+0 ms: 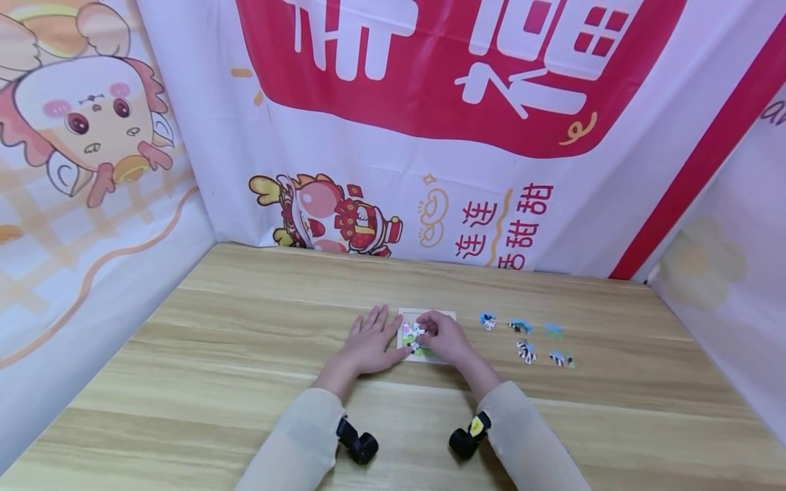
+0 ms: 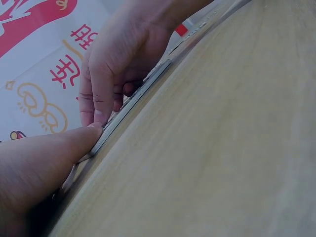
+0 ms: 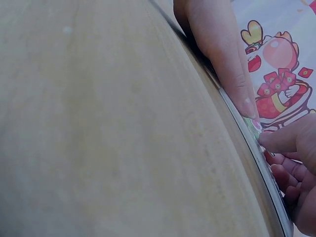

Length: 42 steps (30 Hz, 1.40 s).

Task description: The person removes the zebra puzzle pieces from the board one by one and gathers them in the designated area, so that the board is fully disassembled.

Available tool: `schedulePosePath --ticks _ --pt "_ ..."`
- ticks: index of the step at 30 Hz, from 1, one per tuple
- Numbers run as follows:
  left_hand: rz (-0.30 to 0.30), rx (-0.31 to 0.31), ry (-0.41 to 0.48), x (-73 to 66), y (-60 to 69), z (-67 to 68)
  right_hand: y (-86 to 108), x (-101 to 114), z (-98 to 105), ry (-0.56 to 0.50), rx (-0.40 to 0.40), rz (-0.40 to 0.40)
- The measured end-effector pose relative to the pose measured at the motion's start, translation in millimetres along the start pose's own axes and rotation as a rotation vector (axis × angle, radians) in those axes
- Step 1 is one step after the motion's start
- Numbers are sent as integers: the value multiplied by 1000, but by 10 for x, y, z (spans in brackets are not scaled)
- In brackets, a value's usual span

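Note:
A small puzzle board (image 1: 451, 316) with a pale frame lies on the table, part of its picture filled with green, pink and zebra-striped pieces. My left hand (image 1: 371, 343) lies spread with straight fingers at the board's left side, its thumb touching the lower left of the picture. Above the board, my right hand (image 1: 447, 335) has curled fingers and pinches a white-and-black puzzle piece (image 1: 417, 329) against the picture. That piece is mostly covered by the fingertips. In the left wrist view the board's edge (image 2: 131, 106) runs beneath both hands, whose tips nearly meet.
Several loose puzzle pieces lie right of the board, among them a blue-and-white one (image 1: 488, 321), a striped one (image 1: 526, 352) and a green-blue one (image 1: 554, 331). The wooden table (image 1: 245, 327) meets a printed cloth backdrop (image 1: 381, 157) behind and at both sides.

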State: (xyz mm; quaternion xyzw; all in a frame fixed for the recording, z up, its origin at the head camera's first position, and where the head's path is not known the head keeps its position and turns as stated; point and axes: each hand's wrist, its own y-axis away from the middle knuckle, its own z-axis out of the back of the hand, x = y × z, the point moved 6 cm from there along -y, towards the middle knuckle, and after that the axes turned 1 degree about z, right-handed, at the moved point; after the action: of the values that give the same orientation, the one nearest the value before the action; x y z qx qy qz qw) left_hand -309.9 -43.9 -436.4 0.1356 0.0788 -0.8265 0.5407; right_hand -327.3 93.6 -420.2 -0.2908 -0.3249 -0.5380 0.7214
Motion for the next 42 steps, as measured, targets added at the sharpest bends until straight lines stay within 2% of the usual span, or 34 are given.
schedulePosePath --ticks 8,21,28,36,42 --pt "-17 -19 4 -27 -5 30 7 34 18 48 17 24" --pt "-13 -1 -5 -32 -6 18 16 -2 24 91 0 39" --pt "-20 -8 18 -40 11 31 18 -13 70 27 -27 21" --pt "-7 -5 1 -5 -6 10 11 -46 167 -64 -34 17" --pt "-9 -3 7 -11 -8 16 65 -71 299 -122 -54 -42"
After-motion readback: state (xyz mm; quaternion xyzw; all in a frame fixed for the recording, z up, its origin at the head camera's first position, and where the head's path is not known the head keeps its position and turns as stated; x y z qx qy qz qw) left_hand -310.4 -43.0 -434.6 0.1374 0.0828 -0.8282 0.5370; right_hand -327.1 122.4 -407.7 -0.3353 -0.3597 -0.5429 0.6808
